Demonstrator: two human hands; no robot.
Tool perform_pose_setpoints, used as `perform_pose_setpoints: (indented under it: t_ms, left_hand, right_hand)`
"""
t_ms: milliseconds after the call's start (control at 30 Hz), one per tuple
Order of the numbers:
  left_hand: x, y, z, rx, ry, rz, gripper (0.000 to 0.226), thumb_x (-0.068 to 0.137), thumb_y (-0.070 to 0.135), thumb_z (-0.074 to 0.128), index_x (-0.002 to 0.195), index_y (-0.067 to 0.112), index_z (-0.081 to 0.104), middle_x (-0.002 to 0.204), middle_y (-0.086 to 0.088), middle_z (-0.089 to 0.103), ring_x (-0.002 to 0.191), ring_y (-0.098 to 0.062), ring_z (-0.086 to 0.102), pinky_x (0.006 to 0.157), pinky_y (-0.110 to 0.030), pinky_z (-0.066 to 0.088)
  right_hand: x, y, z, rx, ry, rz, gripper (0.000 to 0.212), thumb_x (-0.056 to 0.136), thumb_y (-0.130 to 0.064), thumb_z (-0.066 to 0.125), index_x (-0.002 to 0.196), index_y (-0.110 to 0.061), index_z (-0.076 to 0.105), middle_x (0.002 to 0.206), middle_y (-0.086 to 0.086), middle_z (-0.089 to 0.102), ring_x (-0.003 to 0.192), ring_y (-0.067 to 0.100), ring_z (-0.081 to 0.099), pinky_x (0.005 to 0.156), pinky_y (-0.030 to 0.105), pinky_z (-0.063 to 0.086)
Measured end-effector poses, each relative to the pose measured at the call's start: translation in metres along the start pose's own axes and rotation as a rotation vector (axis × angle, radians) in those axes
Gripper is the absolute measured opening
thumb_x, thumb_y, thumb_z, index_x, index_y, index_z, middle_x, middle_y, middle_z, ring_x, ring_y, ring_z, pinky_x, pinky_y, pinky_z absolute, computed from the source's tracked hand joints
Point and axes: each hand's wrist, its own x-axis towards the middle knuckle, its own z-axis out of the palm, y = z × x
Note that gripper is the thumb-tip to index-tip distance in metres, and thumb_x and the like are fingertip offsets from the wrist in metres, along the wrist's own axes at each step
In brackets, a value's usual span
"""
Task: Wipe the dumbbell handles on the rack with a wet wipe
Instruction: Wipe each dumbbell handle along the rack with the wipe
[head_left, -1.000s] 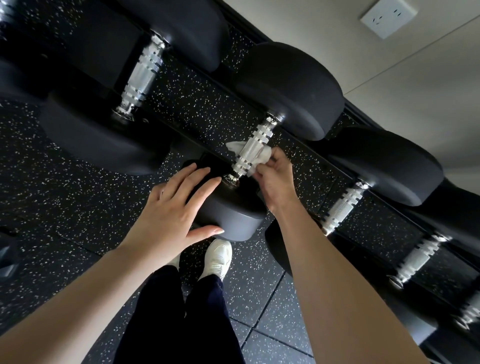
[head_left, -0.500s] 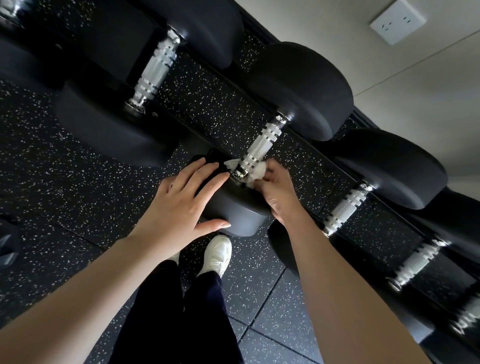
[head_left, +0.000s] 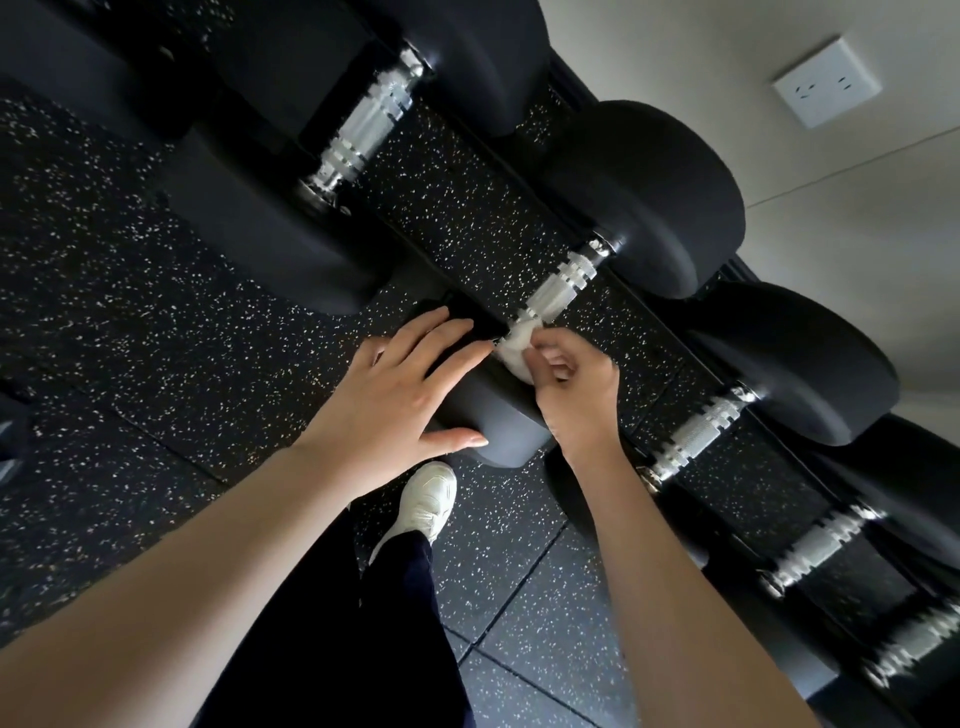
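Wiping the near end of a dumbbell handle, head view.
The right hand pinches a white wet wipe in curled fingers, pressing it against the near end of the ridged chrome dumbbell handle, where the handle meets the black near head. The left hand lies flat with straight fingers on that head, grasping nothing. Neighbouring dumbbells lie on either side over the speckled floor.

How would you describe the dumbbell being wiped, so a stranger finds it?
Follow the rack along the wall to the dumbbell under the left hand. It alone has a white wet wipe on its handle, pinched by the right hand.
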Motion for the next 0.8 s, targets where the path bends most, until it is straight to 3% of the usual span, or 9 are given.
perform_pose_setpoints:
  t_ms: [200, 333, 467, 533, 667, 800]
  left_hand:
    - [0.000, -0.005, 0.001, -0.056, 0.014, 0.004, 0.077, 0.079, 0.068, 0.034, 0.140, 0.023, 0.037, 0.146, -0.001, 0.039, 0.139, -0.022, 0.029, 0.094, -0.046, 0.041]
    - [-0.001, -0.007, 0.002, -0.085, 0.031, 0.012, 0.075, 0.079, 0.068, 0.036, 0.141, 0.026, 0.035, 0.146, 0.001, 0.037, 0.139, -0.021, 0.027, 0.094, -0.046, 0.041]
    - [-0.001, -0.007, 0.004, -0.110, 0.013, -0.004, 0.076, 0.078, 0.069, 0.033, 0.143, 0.028, 0.036, 0.148, 0.002, 0.036, 0.141, -0.019, 0.025, 0.095, -0.046, 0.039]
    - [-0.001, -0.009, 0.004, -0.114, 0.016, 0.003, 0.076, 0.079, 0.068, 0.034, 0.144, 0.027, 0.035, 0.150, 0.003, 0.034, 0.142, -0.018, 0.023, 0.096, -0.046, 0.038]
    - [-0.002, -0.015, 0.003, -0.160, 0.058, 0.041, 0.077, 0.078, 0.063, 0.049, 0.143, 0.024, 0.038, 0.149, 0.001, 0.036, 0.140, -0.018, 0.026, 0.095, -0.046, 0.040]
    - [-0.003, -0.017, 0.004, -0.172, 0.085, 0.044, 0.076, 0.078, 0.062, 0.050, 0.142, 0.024, 0.038, 0.149, 0.002, 0.036, 0.140, -0.017, 0.025, 0.097, -0.043, 0.039]
  right_hand:
    - [0.009, -0.006, 0.002, -0.147, 0.007, -0.151, 0.014, 0.077, -0.011, 0.074, 0.091, -0.013, 0.073, 0.083, 0.000, 0.061, 0.063, 0.009, 0.055, 0.063, 0.014, 0.045]
    - [0.016, -0.017, 0.002, -0.365, -0.064, -0.243, 0.017, 0.079, -0.023, 0.073, 0.094, -0.017, 0.074, 0.081, 0.005, 0.061, 0.061, 0.015, 0.054, 0.060, 0.032, 0.050]
    - [0.022, -0.033, 0.003, -0.673, -0.164, -0.227, 0.025, 0.088, -0.041, 0.059, 0.107, -0.027, 0.068, 0.102, 0.004, 0.067, 0.088, 0.029, 0.063, 0.072, 0.034, 0.047]
    - [0.024, -0.038, 0.003, -0.770, -0.195, -0.254, 0.028, 0.090, -0.044, 0.054, 0.108, -0.027, 0.066, 0.103, 0.006, 0.069, 0.091, 0.032, 0.064, 0.071, 0.034, 0.047]
    - [0.025, -0.042, 0.002, -0.804, -0.233, -0.263, 0.028, 0.092, -0.043, 0.052, 0.111, -0.027, 0.064, 0.095, 0.010, 0.071, 0.089, 0.034, 0.064, 0.070, 0.035, 0.048]
    - [0.026, -0.049, 0.005, -0.788, -0.268, -0.201, 0.026, 0.092, -0.038, 0.053, 0.110, -0.024, 0.065, 0.094, 0.014, 0.070, 0.090, 0.035, 0.063, 0.073, 0.038, 0.051]
